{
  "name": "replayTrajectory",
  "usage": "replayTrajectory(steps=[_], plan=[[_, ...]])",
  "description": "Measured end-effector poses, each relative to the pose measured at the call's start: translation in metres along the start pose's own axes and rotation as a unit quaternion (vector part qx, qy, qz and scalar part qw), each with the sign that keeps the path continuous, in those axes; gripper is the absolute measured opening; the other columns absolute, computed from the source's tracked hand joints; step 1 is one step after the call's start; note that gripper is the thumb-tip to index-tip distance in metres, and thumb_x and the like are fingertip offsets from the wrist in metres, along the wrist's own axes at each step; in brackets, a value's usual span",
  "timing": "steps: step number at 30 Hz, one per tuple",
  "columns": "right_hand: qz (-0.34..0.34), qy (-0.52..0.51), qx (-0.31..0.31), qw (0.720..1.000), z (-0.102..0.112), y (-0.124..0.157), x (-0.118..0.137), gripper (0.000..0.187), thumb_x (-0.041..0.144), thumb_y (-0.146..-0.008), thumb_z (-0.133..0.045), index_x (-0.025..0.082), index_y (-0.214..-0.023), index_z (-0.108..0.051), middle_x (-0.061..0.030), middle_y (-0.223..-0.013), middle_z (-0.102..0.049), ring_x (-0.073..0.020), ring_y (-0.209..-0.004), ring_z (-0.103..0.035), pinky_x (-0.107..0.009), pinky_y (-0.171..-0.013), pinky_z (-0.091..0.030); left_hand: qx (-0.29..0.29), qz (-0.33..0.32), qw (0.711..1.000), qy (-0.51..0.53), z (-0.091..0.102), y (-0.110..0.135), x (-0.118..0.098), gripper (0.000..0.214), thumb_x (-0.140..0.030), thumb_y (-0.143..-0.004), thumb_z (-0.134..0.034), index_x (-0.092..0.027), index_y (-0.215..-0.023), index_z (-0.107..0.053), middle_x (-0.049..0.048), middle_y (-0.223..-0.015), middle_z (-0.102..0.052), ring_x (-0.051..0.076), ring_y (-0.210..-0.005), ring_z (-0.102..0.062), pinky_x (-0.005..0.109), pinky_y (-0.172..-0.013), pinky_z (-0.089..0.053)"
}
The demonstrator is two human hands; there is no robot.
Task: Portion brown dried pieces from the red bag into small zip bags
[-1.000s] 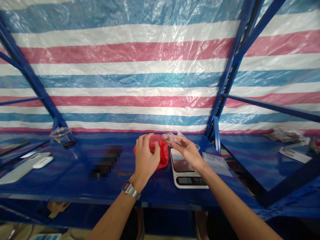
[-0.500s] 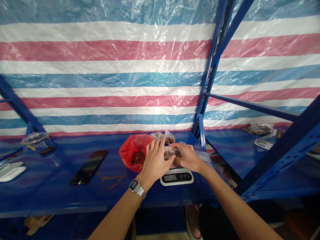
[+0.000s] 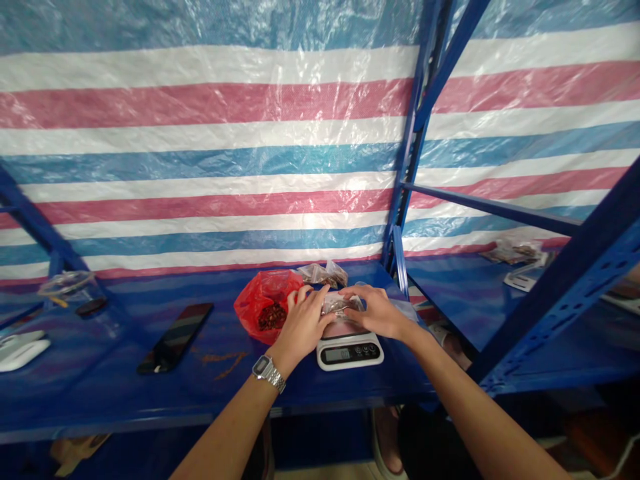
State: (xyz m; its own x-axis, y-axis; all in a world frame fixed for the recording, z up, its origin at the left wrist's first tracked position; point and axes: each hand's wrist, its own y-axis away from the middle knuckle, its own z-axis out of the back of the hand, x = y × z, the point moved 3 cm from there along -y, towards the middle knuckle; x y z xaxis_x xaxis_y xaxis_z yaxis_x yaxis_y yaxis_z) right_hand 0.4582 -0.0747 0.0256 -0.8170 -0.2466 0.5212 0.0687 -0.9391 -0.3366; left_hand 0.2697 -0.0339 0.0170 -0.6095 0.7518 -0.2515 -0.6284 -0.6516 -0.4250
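Note:
A small clear plastic bag (image 3: pixel 342 304) with brownish contents is between my hands, over the plate of a white kitchen scale (image 3: pixel 350 352). My left hand (image 3: pixel 304 323) wears a metal-band watch and grips the bag's left side, thumb bent toward the middle. On the right side, my right hand (image 3: pixel 379 313) pinches the bag between thumb and fingers. Just left of my left hand stands an open red plastic bag (image 3: pixel 254 298) holding dark reddish-brown dried pieces (image 3: pixel 273 317). Behind my hands lie other filled clear bags (image 3: pixel 320 274). The scale's display is lit.
A black phone (image 3: pixel 176 338) lies on the blue shelf (image 3: pixel 220 393) to the left. Farther left are a clear plastic container (image 3: pixel 67 287) and a white object (image 3: pixel 23 350). A blue upright post (image 3: pixel 407 153) stands to the right, with filled bags (image 3: pixel 515 251) on the neighbouring shelf.
The clear bag has been lowered and lies flatter over the scale plate. My hands have shifted slightly apart, showing more of the plate. The view has moved a little.

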Motion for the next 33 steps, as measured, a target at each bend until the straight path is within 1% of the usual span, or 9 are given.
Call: replayTrajectory(steps=[4,7,11,14,16,22,27,33], plan=[[-0.001,-0.003,-0.004,1.0,0.001,0.001,-0.001,0.036,0.021,-0.086,-0.068,0.027,-0.121,-0.072,-0.0059,-0.125,-0.075,-0.0292,-0.12,-0.066,-0.052,-0.11,-0.04,-0.005,-0.009,1.0,0.003,0.006,0.001,-0.002,0.07,-0.04,-0.094,-0.068,-0.023,-0.155,-0.038,0.0122,-0.148,-0.059,0.034,-0.141,-0.04,0.053,-0.115,-0.029],[0.007,0.0,-0.032,0.999,0.004,0.001,-0.002,0.035,0.025,-0.086,-0.069,0.027,-0.121,-0.072,-0.006,-0.126,-0.075,-0.0285,-0.12,-0.066,-0.05,-0.109,-0.042,-0.02,-0.011,1.0,0.006,0.014,0.001,-0.002,0.073,-0.046,-0.092,-0.07,-0.025,-0.154,-0.039,0.0125,-0.149,-0.056,0.033,-0.141,-0.04,0.053,-0.116,-0.028],[0.011,-0.003,-0.055,0.998,0.008,0.0,-0.005,0.037,0.027,-0.086,-0.069,0.027,-0.123,-0.071,-0.0056,-0.121,-0.076,-0.0273,-0.116,-0.067,-0.049,-0.107,-0.044,-0.048,0.001,0.999,0.004,0.021,0.001,-0.001,0.061,-0.049,-0.096,-0.061,-0.026,-0.15,-0.044,0.0123,-0.146,-0.057,0.031,-0.141,-0.042,0.052,-0.117,-0.027],[0.015,-0.007,-0.058,0.998,0.009,-0.001,-0.006,0.036,0.026,-0.086,-0.068,0.027,-0.121,-0.071,-0.005,-0.118,-0.077,-0.0268,-0.114,-0.067,-0.048,-0.105,-0.044,-0.071,0.016,0.997,-0.001,0.024,0.001,0.0,0.048,-0.044,-0.102,-0.051,-0.024,-0.146,-0.048,0.0118,-0.144,-0.059,0.03,-0.139,-0.042,0.051,-0.117,-0.028],[0.019,-0.005,-0.055,0.998,0.009,-0.002,-0.005,0.035,0.025,-0.086,-0.068,0.028,-0.121,-0.071,-0.0045,-0.12,-0.076,-0.0267,-0.114,-0.067,-0.048,-0.105,-0.044,-0.09,0.023,0.996,-0.006,0.027,0.002,-0.001,0.043,-0.04,-0.104,-0.047,-0.023,-0.143,-0.051,0.0117,-0.141,-0.06,0.029,-0.137,-0.044,0.05,-0.115,-0.03],[0.017,-0.012,-0.047,0.999,0.009,-0.001,0.001,0.037,0.024,-0.086,-0.068,0.027,-0.123,-0.07,-0.0052,-0.127,-0.074,-0.0276,-0.118,-0.065,-0.051,-0.109,-0.039,-0.13,0.027,0.991,-0.016,0.034,0.003,-0.006,0.035,-0.035,-0.105,-0.044,-0.024,-0.136,-0.057,0.0103,-0.137,-0.062,0.028,-0.134,-0.046,0.048,-0.113,-0.033],[0.01,-0.013,-0.032,0.999,0.008,-0.002,0.005,0.038,0.023,-0.087,-0.069,0.027,-0.125,-0.069,-0.0063,-0.129,-0.073,-0.0281,-0.12,-0.063,-0.051,-0.11,-0.036,-0.135,0.035,0.99,-0.021,0.037,0.005,-0.005,0.033,-0.034,-0.105,-0.043,-0.025,-0.133,-0.059,0.0095,-0.135,-0.063,0.028,-0.13,-0.047,0.047,-0.111,-0.035],[0.006,-0.002,-0.016,1.0,0.005,-0.002,0.005,0.041,0.025,-0.086,-0.071,0.026,-0.127,-0.067,-0.007,-0.132,-0.071,-0.0286,-0.123,-0.062,-0.052,-0.11,-0.034,-0.15,0.04,0.988,-0.026,0.039,0.006,-0.003,0.031,-0.033,-0.105,-0.044,-0.023,-0.13,-0.061,0.0097,-0.131,-0.064,0.029,-0.126,-0.049,0.049,-0.109,-0.036]])
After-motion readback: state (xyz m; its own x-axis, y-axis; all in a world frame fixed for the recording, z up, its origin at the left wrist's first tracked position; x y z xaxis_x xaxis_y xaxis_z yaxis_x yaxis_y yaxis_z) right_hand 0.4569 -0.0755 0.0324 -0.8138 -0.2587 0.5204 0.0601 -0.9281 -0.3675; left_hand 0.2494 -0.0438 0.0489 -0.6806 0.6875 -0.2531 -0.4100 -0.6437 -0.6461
